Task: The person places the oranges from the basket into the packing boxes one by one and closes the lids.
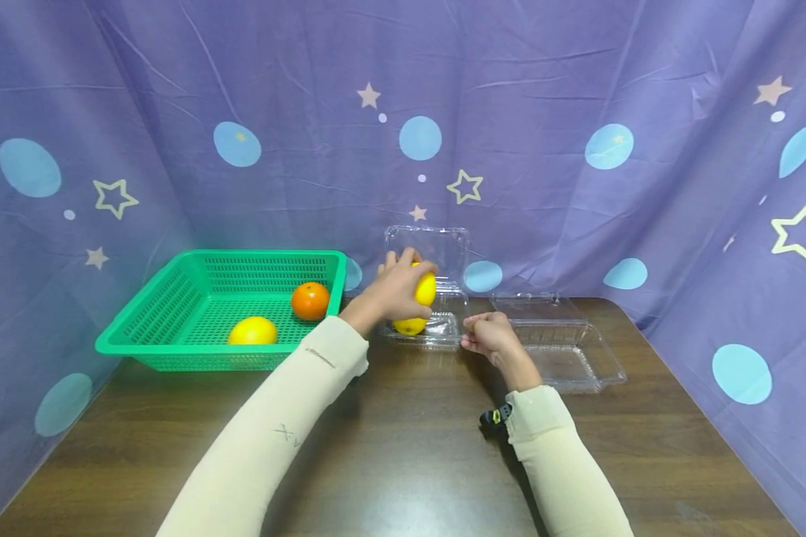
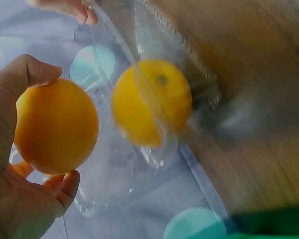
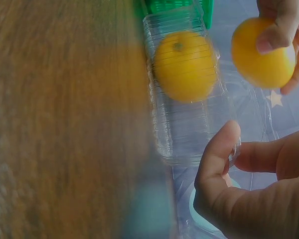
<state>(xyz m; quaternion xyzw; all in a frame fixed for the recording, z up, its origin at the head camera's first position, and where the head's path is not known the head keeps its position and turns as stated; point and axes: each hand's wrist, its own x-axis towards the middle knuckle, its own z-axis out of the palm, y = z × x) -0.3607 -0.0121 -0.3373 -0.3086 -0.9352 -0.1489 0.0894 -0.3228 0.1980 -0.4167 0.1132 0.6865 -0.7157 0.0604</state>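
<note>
Head alone: basketed fruits (image 1: pixel 310 301); left fingers (image 2: pixel 69 188) grip yellow fruit (image 2: pixel 57 127), right fingers (image 3: pixel 220 149) pinch box (image 3: pixel 184 127).

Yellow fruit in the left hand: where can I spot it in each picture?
Head: the held fruit is near the centre, partly covered by the left hand.
Left wrist: the held fruit is at the left, about halfway down.
Right wrist: the held fruit is in the upper right.
Shared landmark: a second yellow fruit in the clear container.
</note>
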